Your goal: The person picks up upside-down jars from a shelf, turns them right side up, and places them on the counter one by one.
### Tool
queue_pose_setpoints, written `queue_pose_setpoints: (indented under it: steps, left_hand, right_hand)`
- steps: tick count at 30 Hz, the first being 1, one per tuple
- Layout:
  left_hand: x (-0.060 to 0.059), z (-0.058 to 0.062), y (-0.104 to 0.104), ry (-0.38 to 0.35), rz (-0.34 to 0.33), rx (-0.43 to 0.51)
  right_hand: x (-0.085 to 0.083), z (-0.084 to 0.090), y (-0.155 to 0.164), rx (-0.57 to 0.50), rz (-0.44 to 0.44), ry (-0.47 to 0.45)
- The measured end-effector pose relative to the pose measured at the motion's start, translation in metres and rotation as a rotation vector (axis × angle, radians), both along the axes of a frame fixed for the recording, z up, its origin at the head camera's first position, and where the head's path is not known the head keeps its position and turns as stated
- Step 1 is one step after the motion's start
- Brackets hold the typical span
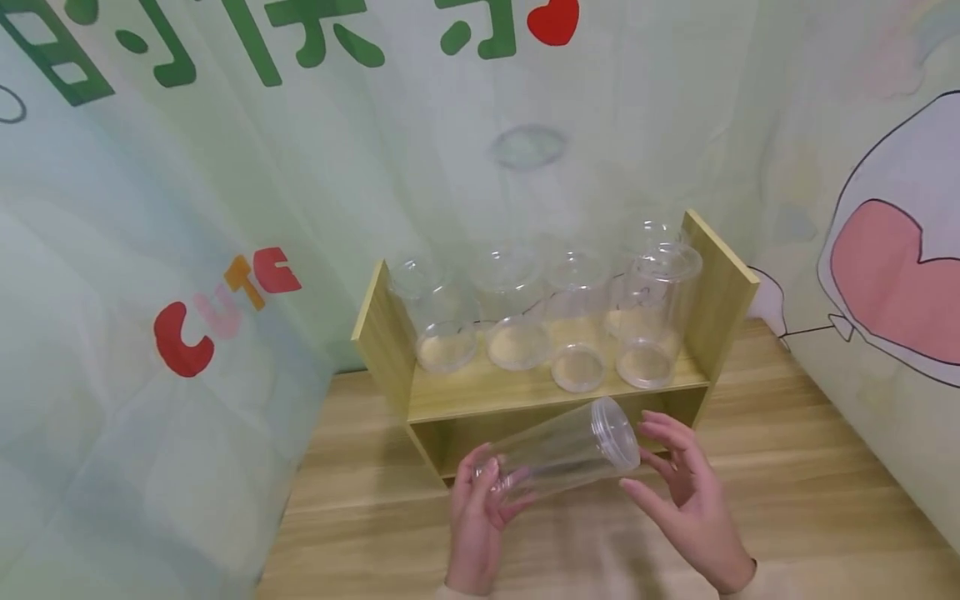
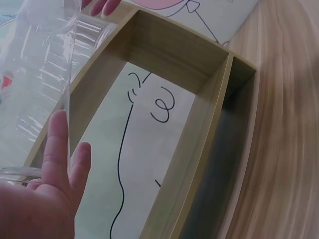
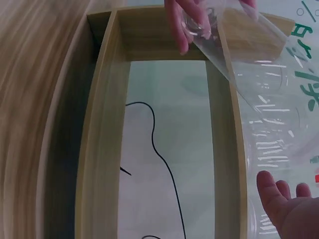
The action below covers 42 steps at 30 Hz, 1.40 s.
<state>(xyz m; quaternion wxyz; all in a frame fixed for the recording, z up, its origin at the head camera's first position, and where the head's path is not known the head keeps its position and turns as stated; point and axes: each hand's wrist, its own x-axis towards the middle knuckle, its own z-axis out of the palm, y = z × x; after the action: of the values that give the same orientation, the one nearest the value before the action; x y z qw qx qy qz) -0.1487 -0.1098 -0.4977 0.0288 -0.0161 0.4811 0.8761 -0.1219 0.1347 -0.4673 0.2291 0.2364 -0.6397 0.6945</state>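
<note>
A tall clear plastic cup (image 1: 558,454) with a lid lies almost level in the air, in front of a low wooden shelf (image 1: 480,392). My left hand (image 1: 480,500) grips its narrow base end with curled fingers. My right hand (image 1: 678,483) is at the lidded end, fingers spread and only lightly bent, fingertips against the lid. In the left wrist view the cup (image 2: 40,64) runs along my left hand (image 2: 45,199). In the right wrist view the cup (image 3: 269,99) passes over my right hand (image 3: 289,209) toward the shelf (image 3: 102,149).
Several clear lidded cups (image 1: 517,308) stand in a row on the shelf's top board. The compartment under that board (image 1: 480,437) is open at the front. The shelf stands on a wooden table (image 1: 787,500). Printed cloth (image 1: 150,333) hangs behind and to both sides.
</note>
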Motion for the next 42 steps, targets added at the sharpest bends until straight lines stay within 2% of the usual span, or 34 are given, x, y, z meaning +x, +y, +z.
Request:
queue_pose_setpoints:
  steps: [6, 11, 14, 22, 27, 32, 42]
  left_hand:
    - [-0.003, -0.001, 0.01, 0.019, -0.039, 0.075]
    - [0.004, -0.007, 0.017, -0.059, -0.051, 0.123]
    - [0.01, -0.013, 0.021, -0.095, -0.063, 0.149]
    - [0.017, -0.024, 0.033, -0.083, -0.127, 0.225]
    - [0.017, -0.03, 0.044, -0.118, -0.133, 0.262]
    - [0.019, -0.032, 0.051, -0.175, -0.145, 0.281]
    - [0.018, -0.039, 0.056, -0.195, -0.208, 0.297]
  right_hand:
    - [-0.006, 0.002, -0.009, -0.053, -0.008, 0.067]
    - [-0.007, -0.001, -0.017, -0.089, 0.018, 0.136]
    - [-0.005, -0.003, -0.021, -0.107, 0.013, 0.131]
    - [-0.004, -0.004, -0.024, -0.137, 0.001, 0.128]
    - [-0.006, -0.006, -0.019, -0.119, -0.013, 0.148]
    - [-0.006, -0.008, -0.018, -0.15, -0.006, 0.135]
    - [-0.006, -0.01, -0.01, -0.144, -0.006, 0.152]
